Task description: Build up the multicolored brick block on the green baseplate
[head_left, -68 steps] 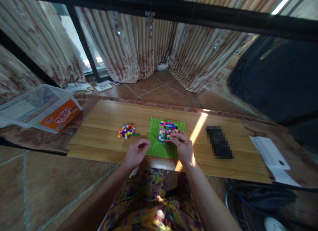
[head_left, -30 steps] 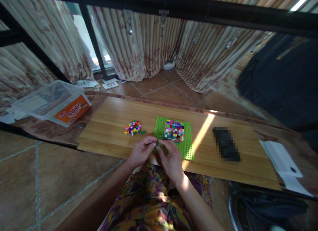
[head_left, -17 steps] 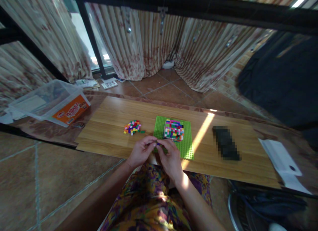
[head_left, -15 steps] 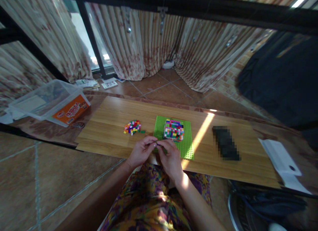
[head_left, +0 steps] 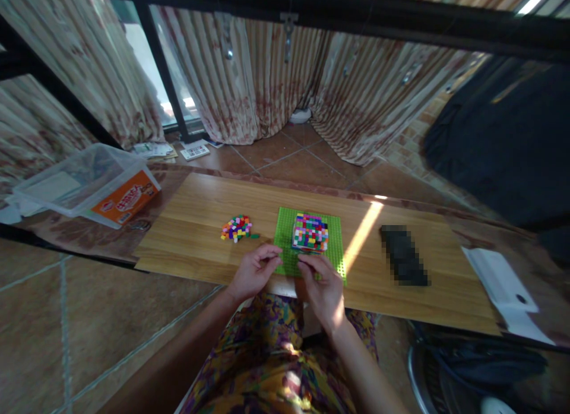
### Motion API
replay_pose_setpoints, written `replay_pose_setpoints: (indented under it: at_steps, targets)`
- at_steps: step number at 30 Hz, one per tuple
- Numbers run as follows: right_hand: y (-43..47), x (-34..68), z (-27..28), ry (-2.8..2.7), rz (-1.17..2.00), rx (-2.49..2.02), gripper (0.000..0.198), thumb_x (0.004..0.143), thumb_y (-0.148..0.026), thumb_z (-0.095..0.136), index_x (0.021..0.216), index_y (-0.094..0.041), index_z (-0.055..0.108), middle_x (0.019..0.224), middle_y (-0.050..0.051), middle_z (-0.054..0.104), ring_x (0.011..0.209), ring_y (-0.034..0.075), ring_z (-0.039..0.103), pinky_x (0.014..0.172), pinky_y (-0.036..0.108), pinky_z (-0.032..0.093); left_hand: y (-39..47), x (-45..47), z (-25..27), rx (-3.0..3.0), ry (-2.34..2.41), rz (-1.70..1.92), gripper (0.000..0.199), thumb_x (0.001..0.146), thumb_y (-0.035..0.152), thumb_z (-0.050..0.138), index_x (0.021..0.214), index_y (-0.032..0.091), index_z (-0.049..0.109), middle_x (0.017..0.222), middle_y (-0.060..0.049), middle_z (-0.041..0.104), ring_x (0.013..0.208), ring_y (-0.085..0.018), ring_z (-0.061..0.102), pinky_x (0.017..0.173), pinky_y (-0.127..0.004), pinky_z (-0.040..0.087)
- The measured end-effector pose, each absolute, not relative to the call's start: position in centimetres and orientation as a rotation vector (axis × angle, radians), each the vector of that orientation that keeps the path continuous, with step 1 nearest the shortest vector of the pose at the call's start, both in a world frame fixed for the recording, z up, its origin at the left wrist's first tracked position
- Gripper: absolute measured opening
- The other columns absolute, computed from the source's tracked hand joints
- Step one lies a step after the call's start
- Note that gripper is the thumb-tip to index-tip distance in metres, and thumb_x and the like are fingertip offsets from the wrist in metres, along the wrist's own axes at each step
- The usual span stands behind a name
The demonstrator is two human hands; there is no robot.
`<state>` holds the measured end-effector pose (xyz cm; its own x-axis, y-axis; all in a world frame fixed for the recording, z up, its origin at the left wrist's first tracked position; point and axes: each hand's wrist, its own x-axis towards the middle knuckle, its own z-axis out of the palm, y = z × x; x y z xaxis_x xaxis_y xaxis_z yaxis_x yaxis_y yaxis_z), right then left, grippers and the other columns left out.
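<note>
hands (head_left: 255, 272) apart near green baseplate (head_left: 336, 242), brick block (head_left: 310, 231) just beyond them

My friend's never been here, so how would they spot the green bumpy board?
Find the long wooden tabletop. Near its middle lies the green board. Unlike the pile of loose bricks to its left, it is one flat studded sheet, with a multicoloured brick block standing on it.

We've shifted our right hand (head_left: 324, 287) toward 3 o'clock, clear of our left hand (head_left: 253, 272): both met at the tips half a second ago, gap now. It's come to 6 o'clock of the brick block (head_left: 310, 231). Small purple piece was between both; can't tell which has it.
</note>
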<state>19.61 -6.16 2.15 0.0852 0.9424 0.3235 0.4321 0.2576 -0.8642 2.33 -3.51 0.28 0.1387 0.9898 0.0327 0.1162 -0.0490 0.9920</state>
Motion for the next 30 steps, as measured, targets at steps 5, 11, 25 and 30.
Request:
replay_pose_setpoints:
  at_steps: [5,11,25,30]
  targets:
    - [-5.0,22.2,2.6,-1.288,0.479,-1.413,0.015,0.084,-0.03,0.061,0.091,-0.021,0.071,0.088,0.004,0.071,0.08,0.017,0.066,0.072,0.03,0.054,-3.4,2.2,0.1,1.432,1.189,1.07,0.02,0.081,0.027,0.061,0.097,0.018,0.065,0.079,-0.003,0.07,0.075,-0.015,0.065,0.073,-0.026,0.05]
    - [-3.7,23.5,3.3,-1.409,0.366,-1.481,0.017,0.085,-0.03,0.058,0.09,-0.021,0.072,0.086,0.003,0.072,0.074,0.015,0.065,0.072,0.03,0.053,-3.3,2.3,0.3,1.454,1.198,1.069,0.018,0.081,0.026,0.061,0.096,0.018,0.064,0.079,-0.002,0.07,0.075,-0.014,0.065,0.074,-0.027,0.05]
    - [-1.9,22.6,1.8,-1.396,0.302,-1.441,0.012,0.077,-0.029,0.066,0.084,-0.027,0.075,0.092,0.004,0.062,0.089,0.018,0.058,0.082,0.037,0.049,-3.3,2.3,0.0,1.462,1.219,1.056,0.018,0.08,0.027,0.062,0.096,0.019,0.065,0.08,-0.002,0.07,0.077,-0.015,0.065,0.074,-0.026,0.05]
    - [-1.6,22.5,2.1,-1.23,0.533,-1.482,0.014,0.071,-0.032,0.071,0.081,-0.022,0.074,0.09,0.003,0.062,0.087,0.018,0.059,0.08,0.035,0.048,-3.2,2.3,-0.3,1.471,1.225,1.057,0.019,0.08,0.028,0.062,0.096,0.019,0.065,0.08,-0.002,0.07,0.076,-0.015,0.065,0.072,-0.026,0.049]
